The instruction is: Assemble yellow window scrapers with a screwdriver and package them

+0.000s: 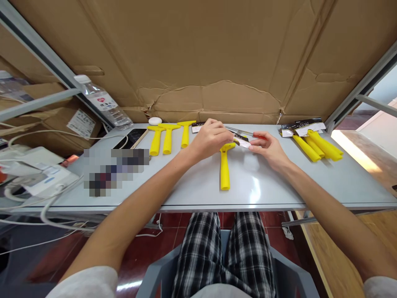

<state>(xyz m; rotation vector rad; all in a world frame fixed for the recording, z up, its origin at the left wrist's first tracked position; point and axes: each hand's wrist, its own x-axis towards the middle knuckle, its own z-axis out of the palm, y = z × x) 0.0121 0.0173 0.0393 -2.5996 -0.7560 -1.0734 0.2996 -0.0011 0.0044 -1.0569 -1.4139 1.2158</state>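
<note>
A yellow T-shaped scraper handle (225, 169) lies on the table in front of me, its grip end pointing toward me. A small black-and-white packaging card (242, 142) is at its head. My left hand (212, 138) is closed over the card's left end, its fingertips covering part of the card and the scraper head. My right hand (269, 150) pinches the card's right end between thumb and fingers. Behind the card lies a thin metal tool (237, 130); something red shows by my right fingers, partly hidden.
Several yellow scrapers (167, 140) lie at the back left near a white round object (155, 121) and a phone (132, 138). Carded yellow scrapers (312, 145) are piled at right. A water bottle (105, 102), cables and a power strip (51, 180) crowd the left. Cardboard (211, 54) walls the back.
</note>
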